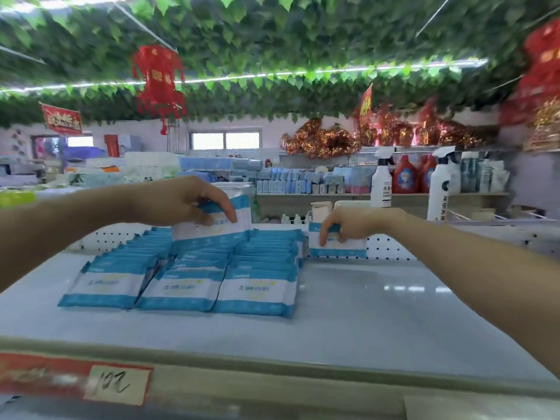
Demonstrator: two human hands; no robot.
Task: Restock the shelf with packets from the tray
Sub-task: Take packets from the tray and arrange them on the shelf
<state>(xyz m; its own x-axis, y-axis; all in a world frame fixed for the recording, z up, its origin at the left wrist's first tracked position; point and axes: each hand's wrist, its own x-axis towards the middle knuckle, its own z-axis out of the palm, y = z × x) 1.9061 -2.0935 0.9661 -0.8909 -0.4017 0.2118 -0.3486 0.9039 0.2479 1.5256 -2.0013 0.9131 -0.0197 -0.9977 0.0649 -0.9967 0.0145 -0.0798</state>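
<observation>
Blue-and-white rows of packets (181, 286) lie in three overlapping lines on the pale shelf (363, 313), left of the middle, running from near the front edge to the far perforated back panel (391, 248). The left grip (181, 201) reaches in from the left and pinches a raised packet (218, 233) by its top edge, fingers curled over the front and thumb behind. That packet stands upright at the far end of the middle line, its lower edge down among the others.

The right grip (348, 225) comes in from the right, fingers curled over the top of an upright packet (339, 249). This one stands on the shelf just right of the three lines, close against the back panel. The right half of the shelf surface shows bare, glossy metal.

On the near front edge, a red strip carries a handwritten price label (116, 386). Beyond the shelf, to the far right, two white spray bottles (381, 180) stand beside red detergent bottles (404, 177). Green leaf garlands (272, 40) and a red lantern (157, 77) hang overhead.
</observation>
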